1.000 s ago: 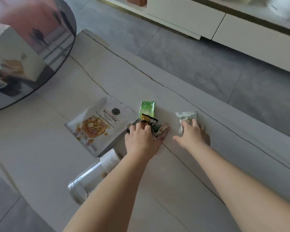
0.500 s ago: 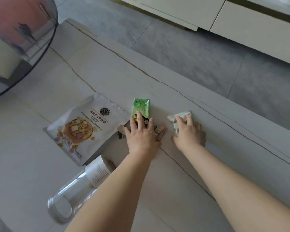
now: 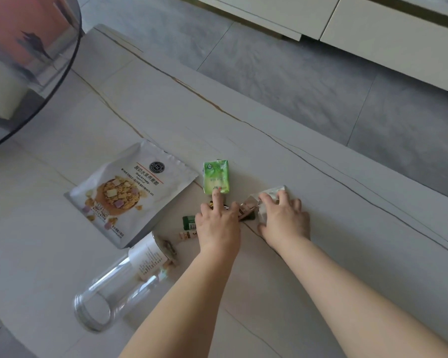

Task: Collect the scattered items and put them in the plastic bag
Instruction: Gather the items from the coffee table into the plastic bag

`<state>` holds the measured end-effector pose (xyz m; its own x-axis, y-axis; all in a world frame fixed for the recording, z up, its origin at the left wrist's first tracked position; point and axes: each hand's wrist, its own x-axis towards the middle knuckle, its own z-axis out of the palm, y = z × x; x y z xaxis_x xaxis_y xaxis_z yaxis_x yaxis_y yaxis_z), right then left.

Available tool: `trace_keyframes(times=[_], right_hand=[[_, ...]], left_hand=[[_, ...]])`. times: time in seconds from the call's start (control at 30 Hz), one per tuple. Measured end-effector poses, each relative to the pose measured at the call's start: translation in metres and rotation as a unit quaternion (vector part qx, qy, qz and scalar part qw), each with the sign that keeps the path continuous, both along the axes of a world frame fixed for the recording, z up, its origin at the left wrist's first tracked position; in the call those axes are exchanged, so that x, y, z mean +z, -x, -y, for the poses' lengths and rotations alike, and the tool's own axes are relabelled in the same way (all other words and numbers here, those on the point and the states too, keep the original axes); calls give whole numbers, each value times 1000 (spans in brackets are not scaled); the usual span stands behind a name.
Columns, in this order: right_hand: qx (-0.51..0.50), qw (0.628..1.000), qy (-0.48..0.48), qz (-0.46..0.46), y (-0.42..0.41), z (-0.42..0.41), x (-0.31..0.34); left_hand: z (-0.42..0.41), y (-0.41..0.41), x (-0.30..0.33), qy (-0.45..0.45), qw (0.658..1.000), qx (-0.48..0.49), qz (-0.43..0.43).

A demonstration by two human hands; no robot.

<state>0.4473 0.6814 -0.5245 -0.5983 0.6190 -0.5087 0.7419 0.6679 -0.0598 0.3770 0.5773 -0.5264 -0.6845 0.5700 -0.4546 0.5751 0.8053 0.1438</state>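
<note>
My left hand (image 3: pixel 217 223) lies palm down over several small snack packets (image 3: pixel 189 223). Its index finger stretches out and touches the lower edge of a green packet (image 3: pixel 216 177). My right hand (image 3: pixel 282 218) rests with curled fingers on a crumpled white and silver wrapper (image 3: pixel 274 192), close beside the left hand. A big white bag of oat crisps (image 3: pixel 130 192) lies flat to the left. A clear glass jar (image 3: pixel 124 280) with a white label lies on its side near the front. I see no plastic bag.
The items lie on a pale stone table (image 3: pixel 321 254) whose far edge runs diagonally. A round dark glass table top (image 3: pixel 23 60) overhangs the far left. Grey floor tiles and white cabinets (image 3: pixel 373 29) lie beyond.
My left index finger has reached forward onto the green packet. My right hand has drawn the white wrapper leftward, closer to the small packets.
</note>
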Motion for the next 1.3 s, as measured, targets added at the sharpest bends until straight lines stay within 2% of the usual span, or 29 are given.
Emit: trace_keyframes(times=[0.27,0.43,0.63,0.87,0.93,1.0,1.13,1.23,1.3], right_hand=[[-5,1000,16,16,-28,16,8],[-29,999,34,-4,-45,25,13],[-45,995,77,-43,-54,37,40],[-4,985,131,-112,-45,56,110],[7,982,141,-123,-43,62,132],[17,980,151,-132,-42,67,150],[44,974,166,-145,-46,79,179],[75,970,180,-146,-49,96,197],[107,967,186,-135,-49,112,207]], left_hand=[[5,-10,6,41,999,-17,-4],[16,-17,12,54,998,-38,3],[22,-22,42,-4,1000,20,12],[34,-21,112,-98,977,179,59],[43,-16,128,-134,953,254,93],[55,-13,146,-198,908,339,146],[86,-18,179,-316,787,476,233],[117,-33,203,-380,683,554,287],[142,-44,219,-402,640,583,298]])
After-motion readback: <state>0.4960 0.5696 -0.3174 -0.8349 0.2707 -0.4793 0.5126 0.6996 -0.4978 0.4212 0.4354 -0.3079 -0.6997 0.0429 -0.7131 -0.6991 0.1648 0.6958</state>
